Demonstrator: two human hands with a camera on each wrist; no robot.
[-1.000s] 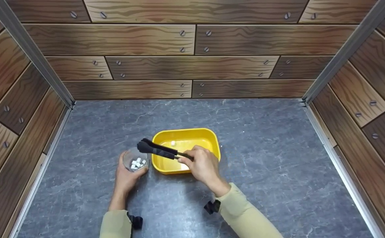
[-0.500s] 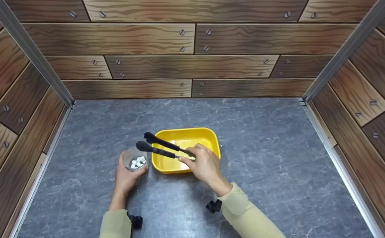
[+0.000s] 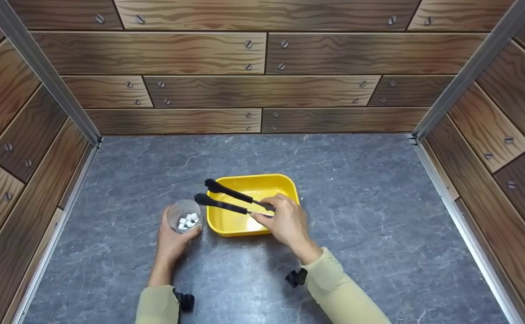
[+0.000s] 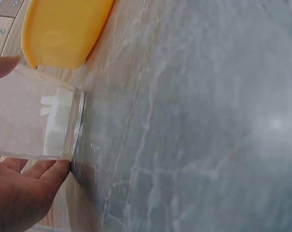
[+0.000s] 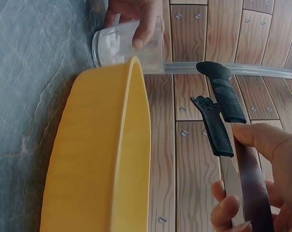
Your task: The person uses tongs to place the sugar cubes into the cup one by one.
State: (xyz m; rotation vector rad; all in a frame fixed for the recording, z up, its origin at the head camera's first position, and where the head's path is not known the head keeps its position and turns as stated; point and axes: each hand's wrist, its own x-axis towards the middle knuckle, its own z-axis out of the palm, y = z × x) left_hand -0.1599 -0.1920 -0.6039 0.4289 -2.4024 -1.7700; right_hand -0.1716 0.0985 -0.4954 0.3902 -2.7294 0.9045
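My left hand [image 3: 170, 243] holds a clear glass [image 3: 178, 209] upright on the table, fingers and thumb around its sides. Several small white cubes [image 3: 188, 221] lie at the bottom of the glass. To the right stands a yellow tray [image 3: 215, 227]. Above it, my right hand [image 3: 286, 220] pinches a pair of tongs [image 5: 250, 188] with black tips. The tongs' arms are spread apart, and nothing sits between the tips, which point left over the tray's rim toward the glass. Hand and tongs cover part of the tray's inside.
The grey marbled tabletop [image 3: 370, 202] surrounds the glass and tray. Wood-patterned walls [image 3: 208, 92] enclose the back and both sides, with metal rails [image 3: 465, 76] at the corners. A tiny white speck [image 3: 302, 198] lies just right of the tray.
The tongs' tips, nearly together a second ago, have spread apart. My right hand and the tongs have shifted slightly right, away from the glass. My left hand and the glass have stayed put.
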